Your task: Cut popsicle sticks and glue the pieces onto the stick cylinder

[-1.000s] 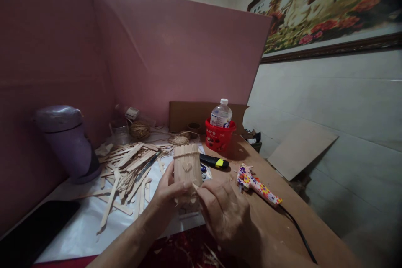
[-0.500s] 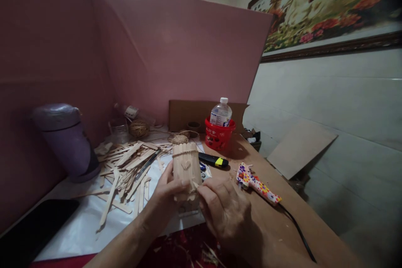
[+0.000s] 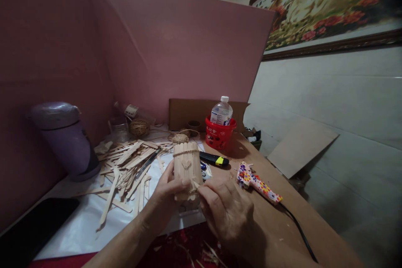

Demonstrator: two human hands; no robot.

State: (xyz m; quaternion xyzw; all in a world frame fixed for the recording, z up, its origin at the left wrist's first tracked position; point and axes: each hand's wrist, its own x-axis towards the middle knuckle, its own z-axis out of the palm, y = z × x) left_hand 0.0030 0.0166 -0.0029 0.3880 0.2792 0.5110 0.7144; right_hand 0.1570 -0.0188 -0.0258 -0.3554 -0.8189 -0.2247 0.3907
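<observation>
A small holder made of craft sticks (image 3: 187,159) stands tilted toward me, with twine wrapped round its upper part and a small wooden heart on its front. My left hand (image 3: 168,188) grips it from the left side, thumb across the lower front. At its lower right, my right hand (image 3: 224,203) has thumb and forefinger pinched together against a twine bow (image 3: 194,187). What exactly lies between those fingertips is too small to make out, though they touch the bow's end.
Loose craft sticks (image 3: 135,163) are heaped at the left beside a purple tumbler (image 3: 69,142). A utility knife (image 3: 215,159), a flowered glue gun (image 3: 257,183) with its cord, and a red bucket (image 3: 218,134) holding a plastic bottle (image 3: 221,113) are on the right. Twine balls (image 3: 139,127) lie behind.
Almost nothing differs. The view has shifted very slightly; both hands keep their places on the craft-stick holder.
</observation>
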